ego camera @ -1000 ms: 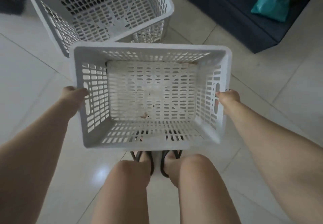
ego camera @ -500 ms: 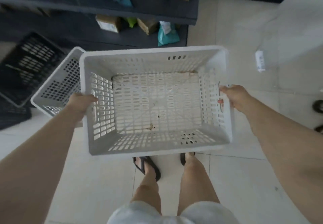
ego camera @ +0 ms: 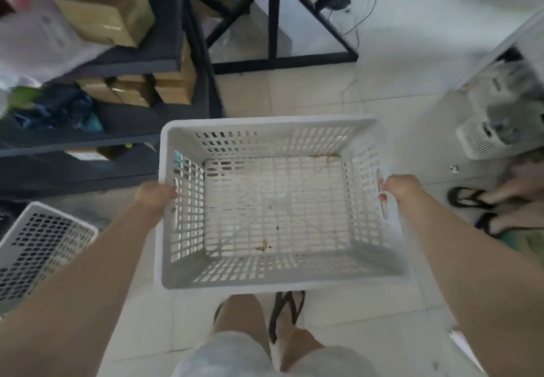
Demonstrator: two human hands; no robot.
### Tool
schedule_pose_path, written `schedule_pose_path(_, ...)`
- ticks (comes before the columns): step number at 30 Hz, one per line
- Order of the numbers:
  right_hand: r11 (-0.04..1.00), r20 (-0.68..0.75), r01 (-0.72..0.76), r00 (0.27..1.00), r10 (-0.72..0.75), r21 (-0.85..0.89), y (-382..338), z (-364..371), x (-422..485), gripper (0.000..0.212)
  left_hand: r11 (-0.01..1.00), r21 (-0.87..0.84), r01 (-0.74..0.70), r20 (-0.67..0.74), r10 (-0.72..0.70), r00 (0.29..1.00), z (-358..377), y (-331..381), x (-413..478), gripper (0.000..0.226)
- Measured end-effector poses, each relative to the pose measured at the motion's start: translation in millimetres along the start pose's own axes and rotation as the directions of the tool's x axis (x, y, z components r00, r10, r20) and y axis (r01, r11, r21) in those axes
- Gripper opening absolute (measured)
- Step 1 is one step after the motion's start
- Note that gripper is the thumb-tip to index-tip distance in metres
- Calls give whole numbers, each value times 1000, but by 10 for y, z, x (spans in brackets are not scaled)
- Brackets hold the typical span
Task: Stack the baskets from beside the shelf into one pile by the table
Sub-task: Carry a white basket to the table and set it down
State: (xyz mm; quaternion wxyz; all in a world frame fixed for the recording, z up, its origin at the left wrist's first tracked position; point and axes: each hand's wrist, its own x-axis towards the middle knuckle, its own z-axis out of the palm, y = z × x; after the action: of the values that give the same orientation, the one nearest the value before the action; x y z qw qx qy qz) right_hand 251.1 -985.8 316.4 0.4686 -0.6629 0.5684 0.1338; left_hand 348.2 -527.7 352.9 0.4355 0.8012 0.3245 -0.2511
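Observation:
I hold an empty white slotted basket (ego camera: pixel 276 200) level in front of me, above the tiled floor. My left hand (ego camera: pixel 156 197) grips its left rim and my right hand (ego camera: pixel 401 189) grips the handle slot on its right side. A second white basket (ego camera: pixel 38 247) stands on the floor at the lower left, beside the dark shelf (ego camera: pixel 138 58), partly cut off by the frame edge.
The dark shelf holds cardboard boxes (ego camera: pixel 109 8) and bags. A black metal frame (ego camera: pixel 282 58) stands ahead on the floor. Another white slotted basket with items (ego camera: pixel 488 135) sits at the right. Another person's sandalled feet (ego camera: pixel 482 205) are at the right edge.
I have stood up and turned right while carrying the basket. The second basket has slid from beside my left hand to the lower left; the black frame and the right-hand basket have come into view.

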Motion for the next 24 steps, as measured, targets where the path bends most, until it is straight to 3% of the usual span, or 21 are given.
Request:
schedule_pose_path(2,999,-51,4,999,-2,33,-201,-300,331,22,1000,-13,-23,29,23,999,362,453,40,25)
schedule_pose_path(5,992,-101,4,995,10,129,-557,-599,791,31,998,-43,-52,33,54,998,782,1060,326,8)
schedule_pose_path(7,982,-116,24,993,-2,189,-882,-712,1028,30,998,-22,-65,50,66,997,1008,1399,635,34)
schedule_pose_path(9,978,-124,39,992,-13,207,-1235,-779,1274,28,998,17,-66,54,65,996,1222,1741,949,47)
schedule_pose_path(13,984,-145,51,989,-27,171,-2034,-812,1796,15,998,15,-57,63,56,996,1563,2625,1252,42)
schedule_pose_path(16,980,-161,121,982,-95,159,-2732,-814,2066,23,999,-2,-47,40,47,998,1713,3263,1435,41)
schedule_pose_path(19,964,-166,170,977,-137,205,-3340,-782,2303,16,998,-22,-53,16,53,998,1845,3802,1665,28)
schedule_pose_path(24,955,-104,162,985,-140,248,-4201,-595,2940,20,997,-75,-28,31,31,999,2008,4478,2193,23)
